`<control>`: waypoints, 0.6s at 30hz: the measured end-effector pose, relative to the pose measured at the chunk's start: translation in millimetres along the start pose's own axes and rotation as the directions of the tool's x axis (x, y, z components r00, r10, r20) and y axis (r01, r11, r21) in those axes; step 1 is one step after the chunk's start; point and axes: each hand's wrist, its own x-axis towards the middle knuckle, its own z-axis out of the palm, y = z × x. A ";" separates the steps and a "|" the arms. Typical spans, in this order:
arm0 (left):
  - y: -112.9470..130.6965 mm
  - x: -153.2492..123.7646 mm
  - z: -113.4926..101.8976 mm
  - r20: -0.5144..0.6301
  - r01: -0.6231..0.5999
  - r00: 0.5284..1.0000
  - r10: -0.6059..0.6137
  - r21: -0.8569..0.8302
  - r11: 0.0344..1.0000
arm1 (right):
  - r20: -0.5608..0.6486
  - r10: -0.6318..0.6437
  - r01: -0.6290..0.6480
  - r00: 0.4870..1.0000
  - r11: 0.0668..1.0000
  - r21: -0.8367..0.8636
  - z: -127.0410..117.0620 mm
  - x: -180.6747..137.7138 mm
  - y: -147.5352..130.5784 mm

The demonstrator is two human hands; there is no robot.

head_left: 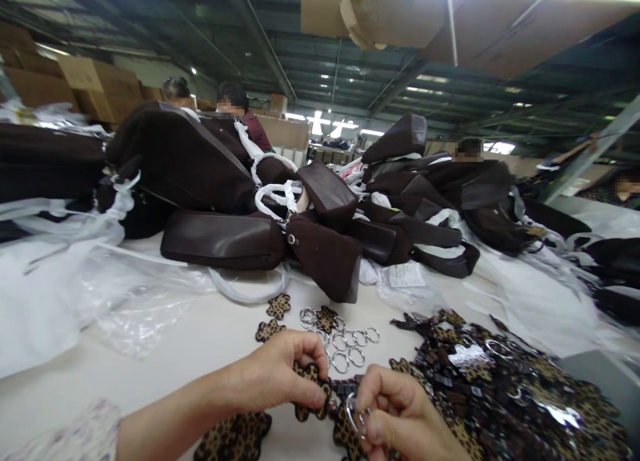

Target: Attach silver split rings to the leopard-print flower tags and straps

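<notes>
My left hand (287, 374) pinches a leopard-print flower charm (311, 396) with dark edging. Fingers of my right hand (397, 414) are closed on a silver ring (351, 411), close to the right of that charm. Between the two hands runs a short dark strap (345, 385); exactly how it joins the ring is hidden. Another leopard-print piece (346, 431) hangs below the ring. Beyond my hands, several loose silver rings (356, 356) lie on the table beside a few leopard-print flower charms (279, 306). More leopard-print pieces (235, 438) lie under my left forearm.
A large heap of leopard-print charms with dark straps (480, 381) covers the table's right side. Dark brown bags (225, 240) with wrapped handles are piled across the back. Clear plastic (145, 314) lies at left. Other people (255, 128) are behind the bags.
</notes>
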 end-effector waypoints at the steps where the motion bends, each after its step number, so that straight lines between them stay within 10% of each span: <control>1: 0.4 -0.3 1.0 -0.017 -0.030 0.999 0.030 0.006 1.000 | -0.007 0.008 -0.008 1.000 1.000 0.000 1.1 0.8 1.3; 18: -1.6 0.8 11.4 -0.065 -0.205 0.976 0.207 0.040 0.978 | -0.021 0.029 -0.029 0.999 0.999 0.028 -2.1 15.5 21.4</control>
